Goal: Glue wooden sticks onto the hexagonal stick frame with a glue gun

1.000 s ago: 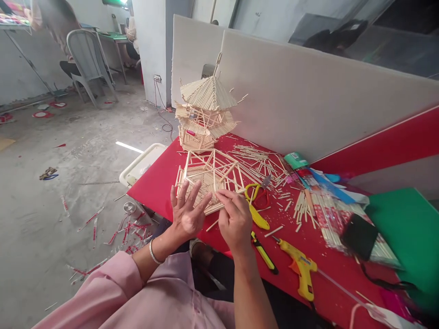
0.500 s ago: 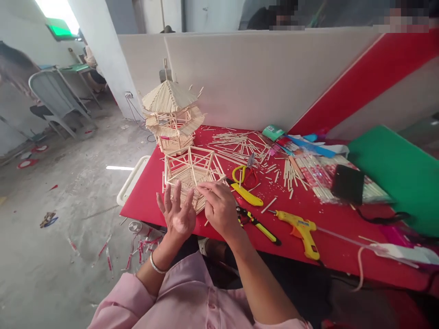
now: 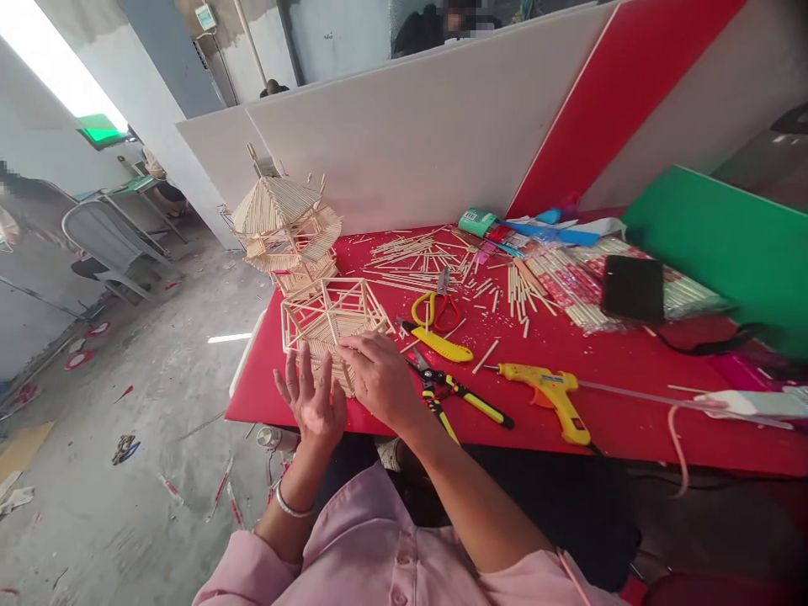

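Observation:
My left hand is raised with its palm up and its fingers spread, holding nothing. Beside it my right hand has thumb and fingers pinched together near the left fingertips; whatever is between them is hidden or too small to tell. Just behind both hands stands an open-topped frame of thin wooden sticks with a slatted floor, its near side partly covered by the hands. A taller stick pagoda with a pointed slatted roof stands beyond it at the table's far left.
On the red table lie black-and-yellow cutters, a yellow utility knife, red-and-yellow-handled pliers and a yellow glue gun. Loose sticks are strewn behind, with packed sticks to the right. A white board stands at the back.
The camera view has turned and tilted, so the table contents appear shifted left. Both hands keep nearly the same pose at the stick frame.

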`<state>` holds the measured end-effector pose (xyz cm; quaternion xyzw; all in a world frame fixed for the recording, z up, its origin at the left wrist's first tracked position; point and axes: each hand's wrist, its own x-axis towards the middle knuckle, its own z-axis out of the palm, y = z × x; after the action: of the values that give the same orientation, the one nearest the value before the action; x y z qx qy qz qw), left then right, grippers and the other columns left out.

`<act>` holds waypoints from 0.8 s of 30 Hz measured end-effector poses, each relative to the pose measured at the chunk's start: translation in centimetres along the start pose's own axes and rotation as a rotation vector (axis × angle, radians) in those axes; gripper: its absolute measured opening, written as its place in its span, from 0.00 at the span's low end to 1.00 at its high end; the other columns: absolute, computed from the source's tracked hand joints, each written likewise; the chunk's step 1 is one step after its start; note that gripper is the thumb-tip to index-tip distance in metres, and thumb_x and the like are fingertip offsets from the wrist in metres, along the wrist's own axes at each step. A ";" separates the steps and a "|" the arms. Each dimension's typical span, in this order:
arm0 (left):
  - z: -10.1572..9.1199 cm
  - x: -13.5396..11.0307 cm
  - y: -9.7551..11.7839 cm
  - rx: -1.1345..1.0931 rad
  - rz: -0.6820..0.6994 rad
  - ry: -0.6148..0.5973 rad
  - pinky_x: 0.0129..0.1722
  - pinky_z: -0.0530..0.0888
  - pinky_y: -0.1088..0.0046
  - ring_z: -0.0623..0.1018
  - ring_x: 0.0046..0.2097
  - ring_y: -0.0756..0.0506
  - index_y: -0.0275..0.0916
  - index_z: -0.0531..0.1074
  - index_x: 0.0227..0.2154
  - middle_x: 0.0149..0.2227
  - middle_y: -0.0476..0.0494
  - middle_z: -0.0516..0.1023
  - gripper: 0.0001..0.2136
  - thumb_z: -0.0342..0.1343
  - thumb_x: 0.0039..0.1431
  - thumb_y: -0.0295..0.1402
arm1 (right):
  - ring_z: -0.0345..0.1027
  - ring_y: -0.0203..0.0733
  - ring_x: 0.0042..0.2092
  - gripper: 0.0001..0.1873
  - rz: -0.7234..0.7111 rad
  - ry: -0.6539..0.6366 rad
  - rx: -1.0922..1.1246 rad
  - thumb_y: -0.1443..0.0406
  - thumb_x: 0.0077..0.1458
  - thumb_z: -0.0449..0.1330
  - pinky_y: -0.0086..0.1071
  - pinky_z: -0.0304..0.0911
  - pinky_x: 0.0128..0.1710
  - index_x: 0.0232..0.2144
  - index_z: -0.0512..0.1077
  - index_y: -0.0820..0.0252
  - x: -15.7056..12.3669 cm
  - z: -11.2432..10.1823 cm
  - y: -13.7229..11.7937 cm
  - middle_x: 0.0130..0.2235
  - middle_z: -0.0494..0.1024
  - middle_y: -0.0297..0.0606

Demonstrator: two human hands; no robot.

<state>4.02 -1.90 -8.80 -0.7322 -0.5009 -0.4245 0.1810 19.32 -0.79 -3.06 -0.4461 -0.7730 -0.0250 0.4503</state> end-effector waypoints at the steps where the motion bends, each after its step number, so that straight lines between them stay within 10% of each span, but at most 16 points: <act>1: -0.1 0.0 0.0 0.002 0.001 -0.011 0.70 0.44 0.40 0.52 0.73 0.36 0.48 0.57 0.68 0.72 0.39 0.53 0.30 0.53 0.64 0.28 | 0.71 0.45 0.51 0.20 0.002 -0.003 0.000 0.75 0.60 0.53 0.43 0.66 0.58 0.49 0.77 0.57 0.0 0.0 0.0 0.48 0.80 0.41; 24: -0.1 0.1 -0.2 0.087 0.009 -0.019 0.70 0.46 0.45 0.54 0.72 0.36 0.41 0.62 0.66 0.70 0.33 0.58 0.25 0.51 0.66 0.32 | 0.71 0.45 0.50 0.14 -0.010 0.019 0.041 0.73 0.60 0.58 0.41 0.65 0.57 0.46 0.77 0.59 -0.1 0.9 0.4 0.47 0.81 0.41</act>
<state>3.80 -1.81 -8.73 -0.7299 -0.5174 -0.3943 0.2098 19.01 -0.25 -3.81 -0.4327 -0.7712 -0.0158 0.4667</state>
